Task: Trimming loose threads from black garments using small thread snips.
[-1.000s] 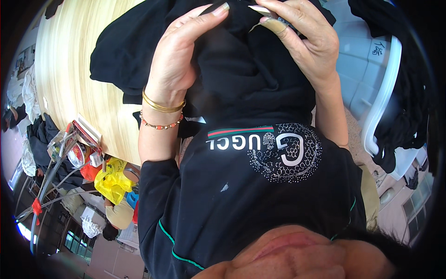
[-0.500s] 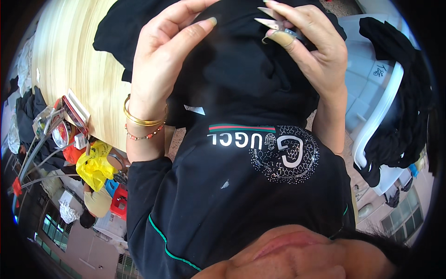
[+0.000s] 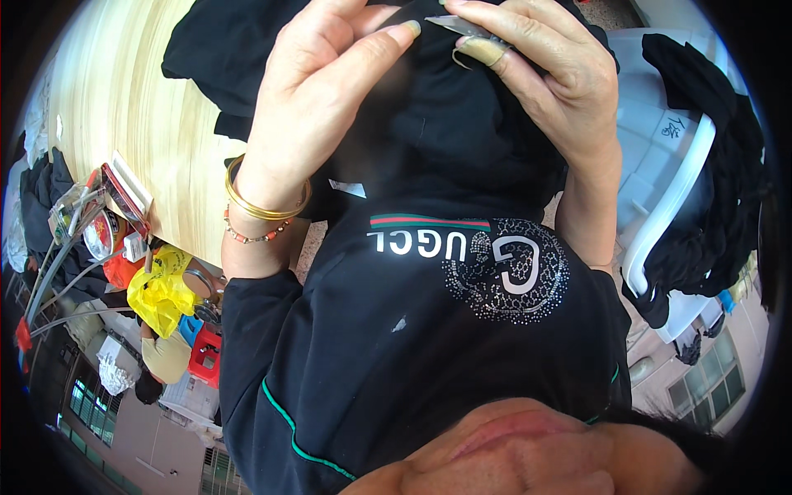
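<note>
Black cloth (image 3: 412, 124) lies bunched across my lap and up to the top of the view. My left hand (image 3: 322, 82) is closed at the upper middle, thumb against fingers, pinching the cloth's edge; part of the grip runs out of view. In my right hand (image 3: 561, 87) is a pair of thread snips (image 3: 460, 27), its pointed blades together and aimed left at my left thumb tip. A tan covering (image 3: 482, 51) wraps my right thumb. Whether a thread lies between the blades is too small to tell.
On the left stands a pale wood-grain table (image 3: 124, 99). Beside it are a yellow plastic bag (image 3: 161, 293), a red crate (image 3: 205, 357) and thin metal rods. A white plastic tub (image 3: 672, 206) with black garments (image 3: 714, 214) is on the right. Another person (image 3: 165, 355) sits at lower left.
My left hand has moved right, closer to the snips. The snips' blades were apart and have come together, shifting slightly left. The cloth has shifted a little with my hands.
</note>
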